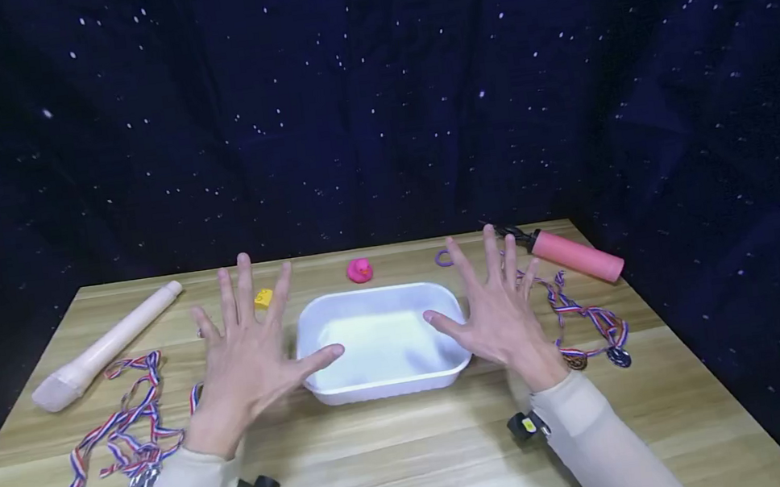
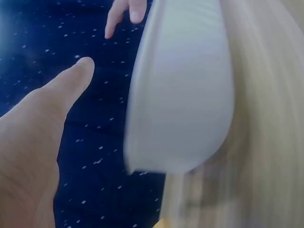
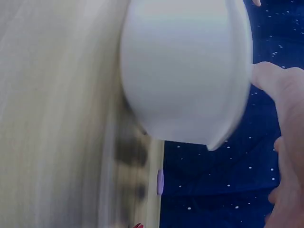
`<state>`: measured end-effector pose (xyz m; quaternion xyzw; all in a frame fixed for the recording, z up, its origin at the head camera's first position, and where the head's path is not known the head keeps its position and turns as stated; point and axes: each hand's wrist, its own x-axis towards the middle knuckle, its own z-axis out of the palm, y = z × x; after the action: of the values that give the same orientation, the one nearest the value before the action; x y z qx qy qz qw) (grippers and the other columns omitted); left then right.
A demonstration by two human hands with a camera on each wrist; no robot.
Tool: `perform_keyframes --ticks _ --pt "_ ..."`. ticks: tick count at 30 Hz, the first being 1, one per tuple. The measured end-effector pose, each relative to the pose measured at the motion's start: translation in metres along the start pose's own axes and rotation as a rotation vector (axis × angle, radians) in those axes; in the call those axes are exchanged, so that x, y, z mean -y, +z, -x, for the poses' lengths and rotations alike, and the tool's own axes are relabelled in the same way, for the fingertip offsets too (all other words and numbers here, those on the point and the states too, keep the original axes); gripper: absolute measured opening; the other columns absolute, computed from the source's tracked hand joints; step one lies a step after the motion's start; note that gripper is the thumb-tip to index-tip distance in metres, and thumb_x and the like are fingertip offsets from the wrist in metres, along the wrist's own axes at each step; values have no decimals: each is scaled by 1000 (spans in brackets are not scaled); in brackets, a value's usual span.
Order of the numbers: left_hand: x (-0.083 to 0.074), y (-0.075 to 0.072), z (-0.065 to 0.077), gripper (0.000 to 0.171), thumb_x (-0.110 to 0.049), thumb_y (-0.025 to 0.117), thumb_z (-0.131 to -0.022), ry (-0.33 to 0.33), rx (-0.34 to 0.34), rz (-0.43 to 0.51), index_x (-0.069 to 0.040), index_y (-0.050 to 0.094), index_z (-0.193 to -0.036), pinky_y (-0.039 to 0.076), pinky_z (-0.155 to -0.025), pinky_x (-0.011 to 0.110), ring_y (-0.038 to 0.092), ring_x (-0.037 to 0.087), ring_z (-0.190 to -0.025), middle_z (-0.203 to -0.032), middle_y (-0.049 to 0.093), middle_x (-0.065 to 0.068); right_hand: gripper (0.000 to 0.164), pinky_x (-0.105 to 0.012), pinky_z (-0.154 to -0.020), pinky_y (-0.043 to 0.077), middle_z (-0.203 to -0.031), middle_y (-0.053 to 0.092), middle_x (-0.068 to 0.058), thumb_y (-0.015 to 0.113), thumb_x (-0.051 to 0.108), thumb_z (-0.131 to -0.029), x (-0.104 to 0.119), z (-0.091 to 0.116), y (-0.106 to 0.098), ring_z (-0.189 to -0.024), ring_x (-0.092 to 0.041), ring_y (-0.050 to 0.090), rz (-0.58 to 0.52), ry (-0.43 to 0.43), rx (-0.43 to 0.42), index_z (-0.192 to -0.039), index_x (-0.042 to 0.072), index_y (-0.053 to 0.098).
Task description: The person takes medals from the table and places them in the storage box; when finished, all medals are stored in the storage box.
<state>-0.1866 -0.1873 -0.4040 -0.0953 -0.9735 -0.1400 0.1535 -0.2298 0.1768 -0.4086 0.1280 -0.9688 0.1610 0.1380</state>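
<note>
- Head view: the white tub (image 1: 389,390) stands upright on the table (image 1: 381,472), between the left hand (image 1: 248,366) and the right hand (image 1: 502,319). Both hands are spread, fingers straight and apart, gripping nothing; in this view each thumb overlaps the tub's nearer end.
- Head view, handling estimate: probably light plastic, fairly stiff, not fragile. Preferred hold: one hand at each rounded end.
- Left wrist view: the left thumb (image 2: 71,85) stands apart from the rim (image 2: 137,109). The wall appears smooth, so likely slippery; hook fingers under the projecting rim.
- Right wrist view: the right thumb (image 3: 270,78) meets the rim's outline; cannot tell contact from overlap.
</note>
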Motion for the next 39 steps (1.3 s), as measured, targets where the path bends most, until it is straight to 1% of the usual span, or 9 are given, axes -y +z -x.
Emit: perform_keyframes --ticks 4,8,10,13,16,23,28,34,39 --pt "17 -29 8 122 -80 74 -90 15 -19 120 -35 5 -180 30 -113 93 22 68 -159 -186 -14 15 102 -83 -127 22 -185 5 -23 75 56 -100 -2 -1 -7 -168 -54 12 -222 -61 -80 -180 33 15" --pt "34 -58 23 94 -57 78 -100 38 -84 213 -26 33 -177 47 -102 85 48 59 -149 -179 34 21 93 -69 -125 41 -175 35 -21 79 28 -100 -11 2 -11 -157 -45 42 -458 -105 -168 -177 21 26" --pt "43 -66 34 80 -44 82 -100 70 -133 267 -21 48 -169 54 -107 65 58 46 -142 -163 56 18 89 -61 -127 44 -168 44 -19 79 19 -100 -16 6 -10 -152 -41 49 -578 -115 -182 -175 17 31" --pt "56 -69 51 64 -21 89 -96 121 -183 371 -18 64 -154 54 -103 30 67 25 -125 -144 71 7 84 -50 -129 44 -162 51 -16 79 10 -100 -20 13 -4 -149 -38 53 -778 -120 -175 -172 13 34" --pt "69 -63 67 60 -7 93 -88 156 -183 431 -20 73 -143 51 -89 10 68 9 -107 -130 76 -5 81 -47 -131 40 -162 52 -13 77 5 -101 -23 21 6 -151 -39 50 -957 -111 -154 -170 13 34" --pt "98 -33 106 61 -13 103 -78 110 -107 402 -31 78 -131 50 -74 15 65 7 -84 -99 72 -9 84 -43 -131 40 -166 46 -23 71 -8 -97 -24 31 29 -154 -51 41 -1180 -148 -96 -169 -1 29" --pt "111 -22 113 61 -19 106 -73 95 -97 373 -36 79 -125 46 -69 17 61 8 -81 -96 70 -9 81 -39 -128 44 -165 46 -29 68 -8 -96 -27 35 37 -152 -57 41 -1216 -155 -88 -167 -7 29" --pt "120 -13 117 58 -14 108 -67 204 -112 332 -32 83 -116 46 -69 15 58 3 -82 -99 71 -14 79 -40 -126 45 -166 42 -31 70 -8 -94 -32 40 50 -152 -51 42 -1208 -155 -69 -165 -7 35" --pt "125 -12 119 54 -14 108 -65 219 -101 302 -35 83 -108 44 -67 15 58 1 -80 -100 71 -16 79 -31 -120 49 -166 43 -32 71 -10 -94 -34 43 57 -149 -43 48 -1221 -149 -29 -164 -8 35"
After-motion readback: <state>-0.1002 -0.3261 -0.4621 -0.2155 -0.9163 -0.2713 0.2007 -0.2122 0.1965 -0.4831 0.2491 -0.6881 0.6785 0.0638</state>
